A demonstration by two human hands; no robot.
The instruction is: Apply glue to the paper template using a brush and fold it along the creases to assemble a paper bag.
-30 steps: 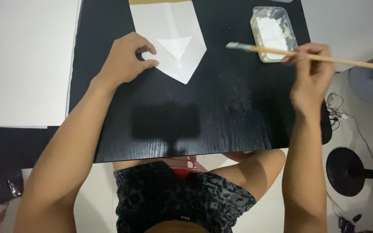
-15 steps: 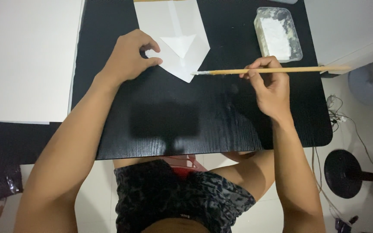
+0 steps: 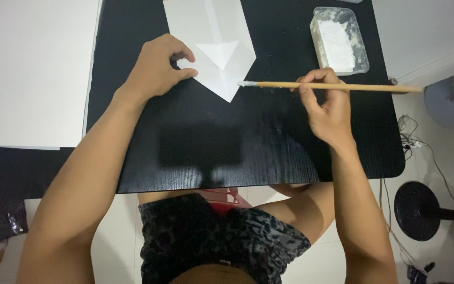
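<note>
Head view: my left hand (image 3: 156, 68) presses fingertips on the folded white paper (image 3: 216, 47) on the black table (image 3: 248, 137); my right hand (image 3: 327, 108) pinches the brush (image 3: 332, 85), tip touching the paper's edge.

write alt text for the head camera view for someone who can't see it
Seen from above, a person's right hand holds a long wooden brush with its tip at the edge of a folded white paper, which the left hand pins to a black table. A clear tub of white paste sits nearby.
</note>
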